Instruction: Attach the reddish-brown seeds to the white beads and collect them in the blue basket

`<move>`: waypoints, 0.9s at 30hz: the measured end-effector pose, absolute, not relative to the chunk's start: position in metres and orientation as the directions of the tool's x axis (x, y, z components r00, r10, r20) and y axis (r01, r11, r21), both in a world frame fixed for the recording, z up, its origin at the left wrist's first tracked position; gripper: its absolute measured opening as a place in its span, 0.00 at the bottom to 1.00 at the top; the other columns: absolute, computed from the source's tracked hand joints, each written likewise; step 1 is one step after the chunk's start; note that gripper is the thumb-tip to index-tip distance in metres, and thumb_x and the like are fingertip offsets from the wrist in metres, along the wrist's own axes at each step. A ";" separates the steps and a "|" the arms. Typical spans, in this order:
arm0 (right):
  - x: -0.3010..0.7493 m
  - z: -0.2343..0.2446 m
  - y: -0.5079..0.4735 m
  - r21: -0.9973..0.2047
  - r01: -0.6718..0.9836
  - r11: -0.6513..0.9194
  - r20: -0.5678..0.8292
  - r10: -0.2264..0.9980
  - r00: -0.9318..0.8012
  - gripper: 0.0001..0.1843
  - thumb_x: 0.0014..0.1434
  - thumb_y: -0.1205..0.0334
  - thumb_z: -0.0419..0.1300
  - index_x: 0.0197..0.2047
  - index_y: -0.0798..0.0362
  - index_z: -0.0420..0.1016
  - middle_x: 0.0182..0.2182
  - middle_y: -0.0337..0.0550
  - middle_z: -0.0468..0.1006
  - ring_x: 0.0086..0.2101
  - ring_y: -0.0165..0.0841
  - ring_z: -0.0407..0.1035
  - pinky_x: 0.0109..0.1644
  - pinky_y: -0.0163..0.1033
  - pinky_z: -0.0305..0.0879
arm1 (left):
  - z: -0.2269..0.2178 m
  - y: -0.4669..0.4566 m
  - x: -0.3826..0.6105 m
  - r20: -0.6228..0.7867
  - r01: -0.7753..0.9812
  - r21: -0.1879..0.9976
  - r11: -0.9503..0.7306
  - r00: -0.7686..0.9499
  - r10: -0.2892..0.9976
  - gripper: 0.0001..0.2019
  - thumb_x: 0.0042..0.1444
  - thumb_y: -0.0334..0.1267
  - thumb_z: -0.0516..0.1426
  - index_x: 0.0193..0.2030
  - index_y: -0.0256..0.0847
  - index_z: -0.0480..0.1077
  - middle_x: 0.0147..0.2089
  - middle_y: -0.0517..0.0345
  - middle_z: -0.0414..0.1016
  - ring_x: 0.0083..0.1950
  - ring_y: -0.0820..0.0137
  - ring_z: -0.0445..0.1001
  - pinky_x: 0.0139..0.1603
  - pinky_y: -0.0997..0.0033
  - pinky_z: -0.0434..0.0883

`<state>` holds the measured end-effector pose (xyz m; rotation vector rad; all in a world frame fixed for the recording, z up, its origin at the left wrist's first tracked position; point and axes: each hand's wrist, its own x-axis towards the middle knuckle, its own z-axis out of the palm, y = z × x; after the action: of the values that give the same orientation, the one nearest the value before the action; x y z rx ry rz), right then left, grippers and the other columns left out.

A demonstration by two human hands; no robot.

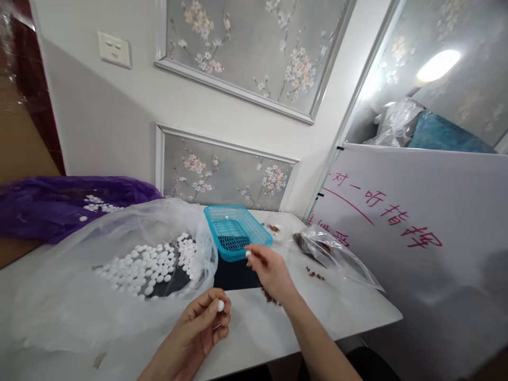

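Observation:
Near the front of the table, my left hand (204, 328) pinches a small white ball (220, 305) between thumb and fingers. My right hand (270, 267) is closed on another small white ball (248, 254), held at the near right corner of a blue plastic basket (212, 225). One white ball lies inside that basket towards its far side. Left of my hands, a large clear plastic bag (71, 296) lies open with many white balls (148, 264) in it. Small brown pieces (270, 297) lie on the table, partly hidden by my right wrist.
A purple bag (47, 206) with more white balls stands behind the clear bag. A black mat (234, 278) lies under the basket. To the right are a clear bag with brown contents (317, 243) and loose brown bits (315, 273). A whiteboard (436, 201) stands beside the table's right edge.

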<state>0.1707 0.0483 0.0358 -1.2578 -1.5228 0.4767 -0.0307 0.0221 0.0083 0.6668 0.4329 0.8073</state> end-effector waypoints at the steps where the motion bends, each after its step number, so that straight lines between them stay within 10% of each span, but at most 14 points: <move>1: 0.177 0.040 0.061 -0.786 0.500 0.364 0.480 0.869 0.123 0.13 0.57 0.61 0.56 0.44 0.51 0.76 0.34 0.43 0.78 0.33 0.34 0.72 0.41 0.40 0.69 | 0.009 0.022 -0.031 -0.111 -0.521 0.686 0.509 0.616 0.780 0.04 0.52 0.35 0.62 0.35 0.40 0.74 0.33 0.60 0.69 0.31 0.78 0.67 0.34 0.78 0.68; 27: 0.242 -0.008 -0.029 -0.739 0.673 0.003 0.277 0.913 0.299 0.07 0.52 0.62 0.58 0.28 0.52 0.77 0.26 0.41 0.78 0.27 0.34 0.70 0.34 0.37 0.65 | 0.018 0.025 -0.029 -0.275 -0.562 0.628 0.539 0.488 0.829 0.07 0.50 0.24 0.61 0.35 0.35 0.76 0.35 0.55 0.76 0.31 0.77 0.76 0.36 0.81 0.77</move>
<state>0.2417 -0.0291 -0.0082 -1.7361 -1.4418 0.3631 -0.0291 0.0248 0.0179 0.4985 0.6029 0.8886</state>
